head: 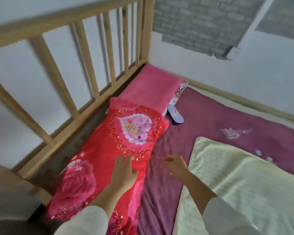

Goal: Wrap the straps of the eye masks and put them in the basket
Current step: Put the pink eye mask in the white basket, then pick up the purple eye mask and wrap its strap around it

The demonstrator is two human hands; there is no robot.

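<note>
Eye mask (175, 115), lilac with a small printed motif, lies on the purple sheet (227, 116) at the end of the pink pillow (151, 87), well apart from both hands. Only one mask shows; its strap is not clear in the blur.

Left hand (124, 173) reaches forward over the red floral blanket (95, 167), palm down, fingers spread wide, holding nothing; whether the fingertips touch the cloth I cannot tell. Right hand (174, 164) is over the purple sheet near the blanket's edge, fingers loosely curled and blurred; something small and reddish shows at the fingertips, but I cannot tell whether it is held. Both sleeves are white.

Pale yellow blanket (244, 184) covers the near right of the bed. Crumpled clear plastic wrapper (234, 133) lies on the sheet beyond it, with a few small scraps (258, 152) close by. Wooden slatted rail (75, 68) runs along the left side.
</note>
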